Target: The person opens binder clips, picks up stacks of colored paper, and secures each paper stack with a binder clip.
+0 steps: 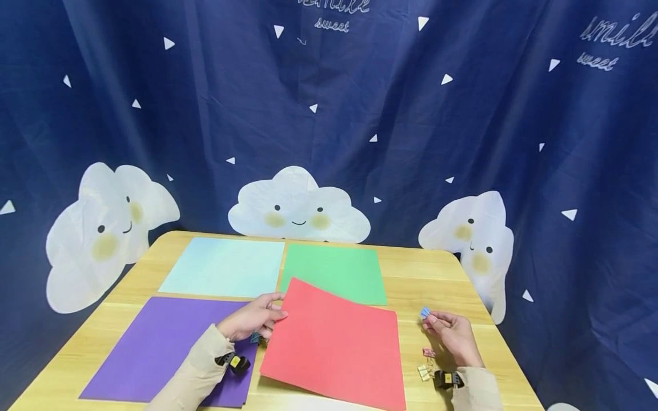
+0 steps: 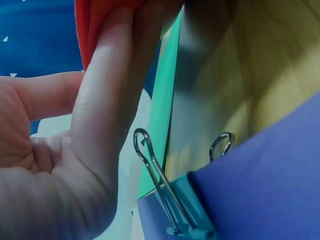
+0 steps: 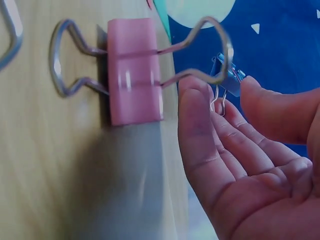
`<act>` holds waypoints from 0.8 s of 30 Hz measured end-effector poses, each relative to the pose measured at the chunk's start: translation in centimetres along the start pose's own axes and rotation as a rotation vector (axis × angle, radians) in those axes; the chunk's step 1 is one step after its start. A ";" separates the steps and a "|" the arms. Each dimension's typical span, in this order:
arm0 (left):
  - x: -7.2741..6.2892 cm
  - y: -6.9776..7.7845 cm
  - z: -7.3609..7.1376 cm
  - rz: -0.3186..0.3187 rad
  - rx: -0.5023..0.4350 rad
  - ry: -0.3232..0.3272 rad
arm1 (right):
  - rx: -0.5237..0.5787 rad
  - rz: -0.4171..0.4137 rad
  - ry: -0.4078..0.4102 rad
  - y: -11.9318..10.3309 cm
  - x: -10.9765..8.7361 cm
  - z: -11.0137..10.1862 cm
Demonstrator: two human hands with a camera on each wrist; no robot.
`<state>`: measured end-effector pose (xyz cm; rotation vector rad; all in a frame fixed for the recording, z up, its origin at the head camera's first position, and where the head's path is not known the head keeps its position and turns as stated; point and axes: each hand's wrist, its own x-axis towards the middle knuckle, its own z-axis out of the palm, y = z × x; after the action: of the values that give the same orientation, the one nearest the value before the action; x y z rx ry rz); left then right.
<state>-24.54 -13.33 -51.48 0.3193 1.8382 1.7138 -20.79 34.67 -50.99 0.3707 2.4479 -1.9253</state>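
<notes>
And there was the red paper [image 1: 336, 348], lower centre of the frame, its left edge lifted off the tabletop [image 1: 421, 268] and its top lapping over the green paper [image 1: 334, 274]! The left hand [image 1: 254, 317] had that edge between thumb and fingers, closed down to a pinch. Over at the lower right, the right hand [image 1: 454, 335] was nearly closed too, thumb and fingertips nipping the blue clip [image 1: 425, 312] above the wood. A strip of bare wood ran between the red paper's right edge and that clip; more wood lay beyond the hand, out to the tabletop's right edge. Tighter below: the pink clip [image 1: 429, 353] and yellow clip [image 1: 424, 373] sat close together, beside the wrist. Tighter on the left as well, where the purple paper [image 1: 154, 348] reached under the left hand, a teal clip [image 2: 197, 205] biting its right edge.
</notes>
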 end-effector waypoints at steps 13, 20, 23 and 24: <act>-0.8 -0.8 -0.4 0.043 -0.090 0.012 | 0.020 0.046 -0.017 0.1 -0.1 -0.3; -1.0 -1.4 -0.6 0.061 -0.143 0.027 | 0.077 0.040 -0.059 -0.1 -0.5 -0.3; -1.1 -1.5 -0.7 0.071 -0.154 0.027 | 0.099 0.032 -0.083 -0.1 -0.5 -0.3; -1.1 -1.5 -0.8 0.076 -0.157 0.025 | 0.105 0.034 -0.086 -0.1 -0.5 -0.4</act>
<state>-23.73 -14.81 -52.68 0.3079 1.7160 1.9091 -20.28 34.90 -50.75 0.3205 2.2798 -2.0167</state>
